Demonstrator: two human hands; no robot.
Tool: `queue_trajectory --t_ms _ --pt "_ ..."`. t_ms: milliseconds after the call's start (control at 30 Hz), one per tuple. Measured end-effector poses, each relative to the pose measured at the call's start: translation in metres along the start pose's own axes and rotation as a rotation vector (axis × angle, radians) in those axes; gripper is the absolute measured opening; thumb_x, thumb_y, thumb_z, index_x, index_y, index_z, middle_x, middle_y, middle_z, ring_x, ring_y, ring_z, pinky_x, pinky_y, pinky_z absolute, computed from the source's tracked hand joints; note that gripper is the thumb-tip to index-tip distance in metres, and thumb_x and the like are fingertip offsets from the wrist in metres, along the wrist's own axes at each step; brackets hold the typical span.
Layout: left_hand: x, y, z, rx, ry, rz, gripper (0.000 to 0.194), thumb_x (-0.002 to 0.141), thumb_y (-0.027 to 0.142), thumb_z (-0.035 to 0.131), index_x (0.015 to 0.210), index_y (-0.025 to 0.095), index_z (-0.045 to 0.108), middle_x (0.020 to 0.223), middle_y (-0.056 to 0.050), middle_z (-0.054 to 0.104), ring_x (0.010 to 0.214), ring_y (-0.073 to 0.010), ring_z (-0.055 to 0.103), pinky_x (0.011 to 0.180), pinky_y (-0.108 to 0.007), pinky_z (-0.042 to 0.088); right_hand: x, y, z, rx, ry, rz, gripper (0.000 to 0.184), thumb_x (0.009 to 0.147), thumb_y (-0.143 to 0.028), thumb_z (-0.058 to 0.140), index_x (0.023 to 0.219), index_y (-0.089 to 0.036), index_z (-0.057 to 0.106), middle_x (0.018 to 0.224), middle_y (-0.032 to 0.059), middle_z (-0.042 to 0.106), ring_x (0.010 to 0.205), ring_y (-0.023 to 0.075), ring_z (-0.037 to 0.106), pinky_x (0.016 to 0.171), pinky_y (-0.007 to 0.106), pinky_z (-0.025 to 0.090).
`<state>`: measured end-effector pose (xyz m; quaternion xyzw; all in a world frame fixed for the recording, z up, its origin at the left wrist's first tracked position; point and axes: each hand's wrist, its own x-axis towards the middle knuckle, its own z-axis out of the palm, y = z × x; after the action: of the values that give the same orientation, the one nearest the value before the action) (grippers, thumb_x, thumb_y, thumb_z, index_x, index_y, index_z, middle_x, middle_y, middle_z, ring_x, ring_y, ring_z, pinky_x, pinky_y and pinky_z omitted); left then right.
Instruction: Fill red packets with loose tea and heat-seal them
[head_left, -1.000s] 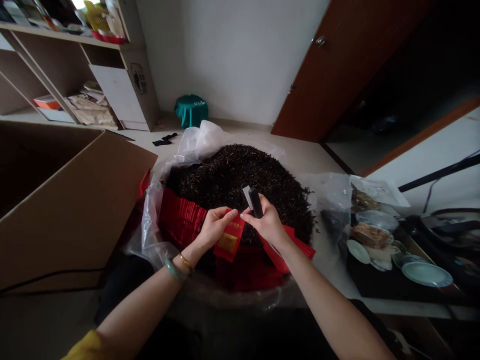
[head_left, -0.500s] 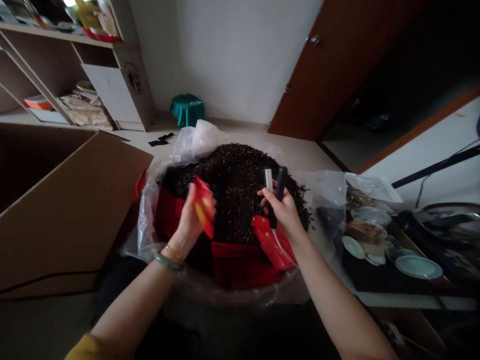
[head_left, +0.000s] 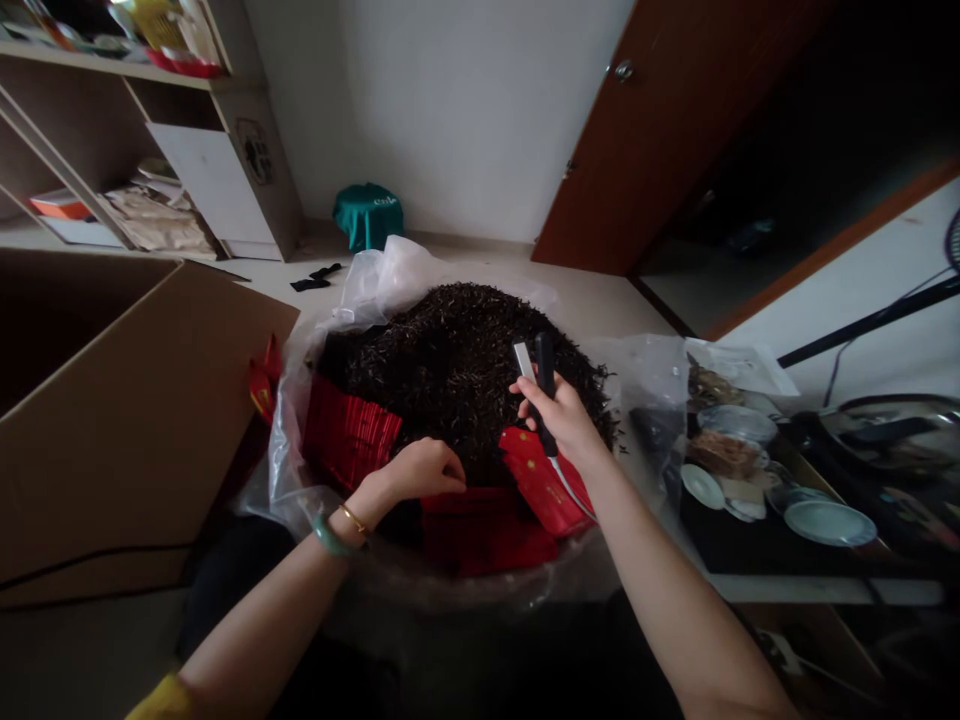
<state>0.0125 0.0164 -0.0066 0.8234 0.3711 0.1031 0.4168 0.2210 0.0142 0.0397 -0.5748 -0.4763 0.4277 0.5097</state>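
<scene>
Head view: the left hand [head_left: 421,468] has its fingers curled together above the front stack of red packets [head_left: 487,540] — whether it pinches one, I cannot tell. The right hand [head_left: 562,418] is wrapped round a corded black-and-silver tool [head_left: 545,372], whose two arms stand apart. Work looks midway: packets lie in a left row [head_left: 349,435], the front stack and a right pile [head_left: 536,482], all around the dark leaf heap [head_left: 480,340]. More red packets [head_left: 264,385] sit beside the carton [head_left: 150,420]; which are finished isn't clear.

A two-armed silver-and-black tool [head_left: 545,366], arms apart, is held just above flat, overlapping red packets [head_left: 546,482].
</scene>
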Motion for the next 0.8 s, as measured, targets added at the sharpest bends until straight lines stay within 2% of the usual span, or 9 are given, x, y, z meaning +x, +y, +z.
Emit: queue_trajectory --t_ms 133,300,467,533,633,700,800 --pt "-0.002 -0.004 -0.003 0.072 -0.027 -0.019 0.016 0.067 0.018 0.061 0.066 0.024 0.076 0.067 -0.001 0.073 0.058 -0.0148 0.062 0.058 -0.021 0.038 0.001 0.007 -0.002 -0.102 -0.057 0.0 0.037 0.073 -0.049 0.064 0.092 -0.02 0.052 0.076 -0.0006 0.065 0.046 0.0069 0.052 0.035 0.017 0.038" --pt "0.002 -0.011 -0.002 -0.012 -0.089 -0.018 0.02 0.068 0.019 0.057 0.065 0.022 0.076 0.061 -0.001 0.071 0.052 -0.0122 0.056 0.052 -0.02 0.036 0.001 0.012 -0.005 -0.234 -0.143 0.04 0.034 0.075 -0.049 0.06 0.088 -0.019 0.052 0.054 -0.0056 0.056 0.037 0.0069 0.044 0.035 0.019 0.034" --pt "0.006 -0.016 -0.002 -0.071 -0.241 -0.112 0.02 0.067 0.025 0.059 0.069 0.017 0.077 0.056 0.001 0.066 0.05 -0.0105 0.05 0.049 -0.019 0.034 0.0 0.022 -0.01 -0.378 -0.224 0.06 0.03 0.078 -0.047 0.057 0.089 -0.019 0.052 0.051 -0.007 0.053 0.039 0.0089 0.047 0.04 0.02 0.037" --pt "0.007 -0.015 -0.003 -0.018 -0.267 -0.167 0.025 0.07 0.032 0.059 0.07 0.015 0.076 0.055 0.001 0.064 0.049 -0.0103 0.047 0.049 -0.02 0.032 0.0 0.03 -0.013 -0.506 -0.235 0.037 0.026 0.078 -0.042 0.059 0.09 -0.019 0.054 0.058 -0.005 0.058 0.047 0.0111 0.054 0.047 0.022 0.042" --pt "0.007 -0.012 -0.004 0.02 -0.267 -0.183 0.031 0.071 0.041 0.061 0.068 0.014 0.076 0.051 0.001 0.06 0.049 -0.0101 0.044 0.048 -0.022 0.03 0.002 0.042 -0.017 -0.721 -0.217 -0.027 0.026 0.075 -0.033 0.065 0.095 -0.019 0.059 0.08 0.002 0.067 0.074 0.0171 0.064 0.069 0.029 0.049" --pt "0.007 -0.012 -0.004 -0.01 -0.272 -0.177 0.026 0.069 0.038 0.063 0.069 0.015 0.076 0.051 0.002 0.059 0.05 -0.0099 0.044 0.048 -0.021 0.03 0.003 0.049 -0.017 -0.834 -0.23 -0.049 0.032 0.072 -0.032 0.069 0.099 -0.017 0.06 0.094 0.0068 0.068 0.087 0.0209 0.064 0.079 0.032 0.048" --pt "0.007 -0.013 -0.005 -0.055 -0.284 -0.178 0.022 0.068 0.034 0.063 0.067 0.016 0.076 0.048 0.003 0.056 0.049 -0.0092 0.042 0.048 -0.02 0.03 0.005 0.058 -0.016 -0.957 -0.277 -0.111 0.046 0.068 -0.033 0.075 0.108 -0.015 0.059 0.104 0.0114 0.065 0.097 0.0243 0.062 0.085 0.035 0.046"
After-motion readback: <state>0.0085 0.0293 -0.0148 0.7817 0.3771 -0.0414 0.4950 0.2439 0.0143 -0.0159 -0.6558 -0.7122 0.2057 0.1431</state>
